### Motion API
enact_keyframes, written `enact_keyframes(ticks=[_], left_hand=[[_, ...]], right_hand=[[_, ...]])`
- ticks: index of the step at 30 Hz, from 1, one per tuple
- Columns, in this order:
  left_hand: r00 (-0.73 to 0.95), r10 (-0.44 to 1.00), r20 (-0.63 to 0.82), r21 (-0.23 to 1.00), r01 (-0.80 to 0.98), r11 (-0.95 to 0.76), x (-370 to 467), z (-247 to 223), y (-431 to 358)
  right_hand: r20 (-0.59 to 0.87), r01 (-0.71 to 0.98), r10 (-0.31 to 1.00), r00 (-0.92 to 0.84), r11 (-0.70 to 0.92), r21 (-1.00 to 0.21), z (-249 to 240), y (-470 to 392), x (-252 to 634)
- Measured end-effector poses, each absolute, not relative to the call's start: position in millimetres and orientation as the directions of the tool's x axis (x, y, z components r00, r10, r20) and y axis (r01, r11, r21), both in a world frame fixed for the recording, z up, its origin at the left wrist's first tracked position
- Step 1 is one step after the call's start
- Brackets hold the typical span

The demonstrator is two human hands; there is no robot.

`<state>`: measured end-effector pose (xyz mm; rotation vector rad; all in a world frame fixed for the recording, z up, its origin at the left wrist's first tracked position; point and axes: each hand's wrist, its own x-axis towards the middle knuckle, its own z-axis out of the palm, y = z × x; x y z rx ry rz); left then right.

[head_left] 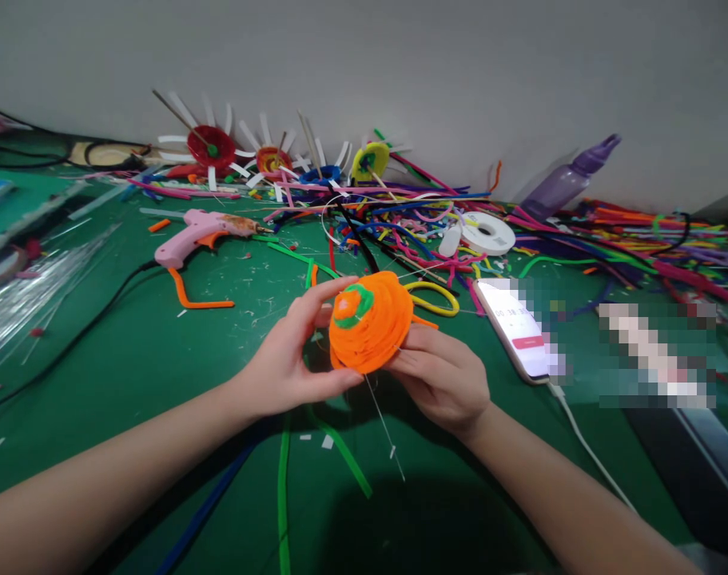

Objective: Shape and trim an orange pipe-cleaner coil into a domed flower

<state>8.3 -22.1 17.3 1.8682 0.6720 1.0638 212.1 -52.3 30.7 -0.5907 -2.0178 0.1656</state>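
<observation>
Your left grip (285,343) spans a coiled orange dome (379,323), thumb and fingers at its edge, above the green surface (129,351); your right grip (444,375) bunches at its lower right, whatever it pinches hidden. The step appears to be edge work; next probably needs steady, gentle support

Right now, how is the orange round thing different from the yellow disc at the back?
The orange round thing is mostly orange, with a green band; the yellow disc is mostly yellow, with green at its middle. The left hand and right hand hold the orange round thing, while the yellow disc sits tilted near the wall. Both are round, with some green.
</observation>
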Motion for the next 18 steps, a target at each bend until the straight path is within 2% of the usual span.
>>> enact_keyframes(ticks=[5, 10, 18], left_hand=[[0.455, 0.782, 0.427, 0.826, 0.155, -0.541, 8.3, 14.9, -26.4], [0.415, 0.771, 0.484, 0.78, 0.196, -0.595, 7.5, 12.0, -27.7], [0.333, 0.78, 0.53, 0.76, 0.221, -0.611, 10.3, 6.0, -28.1]], right_hand=[[0.783, 0.356, 0.476, -0.4, 0.868, -0.345, 32.2, -52.8, 210.7], [0.774, 0.412, 0.506, -0.381, 0.842, -0.348, 32.5, -53.7, 209.1], [0.673, 0.409, 0.689, -0.267, 0.714, -0.568, 27.7, -57.0, 205.0]])
